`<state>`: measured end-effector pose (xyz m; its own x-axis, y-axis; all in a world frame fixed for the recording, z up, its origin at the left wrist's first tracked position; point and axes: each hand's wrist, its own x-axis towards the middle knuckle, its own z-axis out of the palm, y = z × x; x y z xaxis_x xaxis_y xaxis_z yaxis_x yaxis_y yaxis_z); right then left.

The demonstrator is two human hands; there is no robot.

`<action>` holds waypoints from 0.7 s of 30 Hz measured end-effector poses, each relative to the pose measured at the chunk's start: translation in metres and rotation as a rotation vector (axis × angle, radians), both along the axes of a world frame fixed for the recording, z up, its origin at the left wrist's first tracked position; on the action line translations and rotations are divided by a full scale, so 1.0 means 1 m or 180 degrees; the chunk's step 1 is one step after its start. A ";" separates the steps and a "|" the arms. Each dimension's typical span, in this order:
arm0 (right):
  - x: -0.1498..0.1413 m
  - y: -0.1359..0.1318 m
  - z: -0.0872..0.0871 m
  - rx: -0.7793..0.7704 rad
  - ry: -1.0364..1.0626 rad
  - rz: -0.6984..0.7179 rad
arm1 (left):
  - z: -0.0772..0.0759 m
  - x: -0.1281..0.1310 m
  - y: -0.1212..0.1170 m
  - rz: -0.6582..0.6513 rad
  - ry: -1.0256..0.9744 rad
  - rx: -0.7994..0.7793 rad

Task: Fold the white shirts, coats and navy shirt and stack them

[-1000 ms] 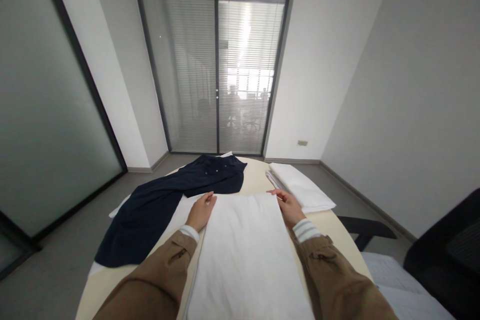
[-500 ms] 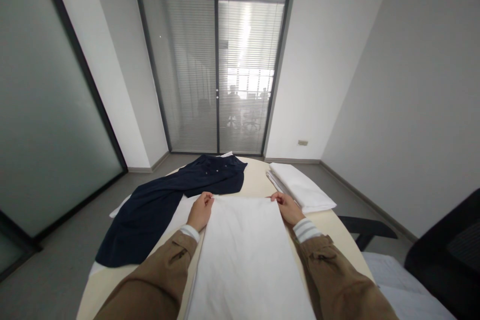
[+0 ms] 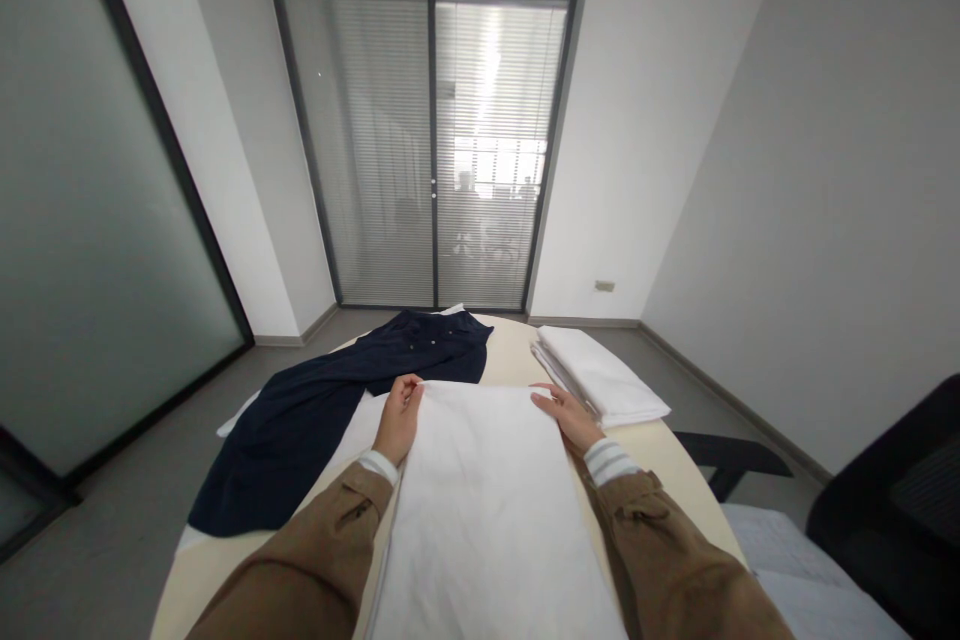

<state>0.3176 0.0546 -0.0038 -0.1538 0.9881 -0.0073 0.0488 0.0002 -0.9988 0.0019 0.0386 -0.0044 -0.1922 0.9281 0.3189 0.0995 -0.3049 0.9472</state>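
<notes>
Both hands slid fwd w/ the sheet (image 3: 487, 500): left hand (image 3: 397, 420) pinching its far corner, right hand (image 3: 566, 415) now flat, fingers open; edge squared.

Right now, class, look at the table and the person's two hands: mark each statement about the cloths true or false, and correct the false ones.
1. Both hands, left hand and right hand, rest at the far corners of the white cloth. True.
2. The dark blue garment lies to the right of the white cloth. False: it lies to the left.
3. A folded white stack sits beyond the right hand. True.
4. The table is black. False: it is cream.
</notes>
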 end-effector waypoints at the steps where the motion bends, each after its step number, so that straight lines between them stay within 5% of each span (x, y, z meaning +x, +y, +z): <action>1: -0.001 -0.001 -0.001 0.0060 -0.0034 0.0066 | 0.001 0.000 -0.001 -0.0058 -0.0105 -0.0105; 8: -0.001 0.004 0.001 0.0320 -0.0094 -0.0123 | -0.001 0.006 -0.005 -0.0834 -0.0242 -0.0711; 11: -0.002 -0.002 0.006 0.0172 -0.0039 -0.0001 | 0.001 0.009 -0.005 -0.0698 -0.0308 -0.0398; 17: -0.009 -0.023 0.016 -0.0233 0.0169 0.1133 | 0.014 0.005 -0.006 -0.0317 -0.0919 -0.0279; 21: -0.009 -0.019 0.010 -0.0083 0.0480 0.0886 | 0.011 0.001 -0.010 -0.0761 -0.1241 -0.0741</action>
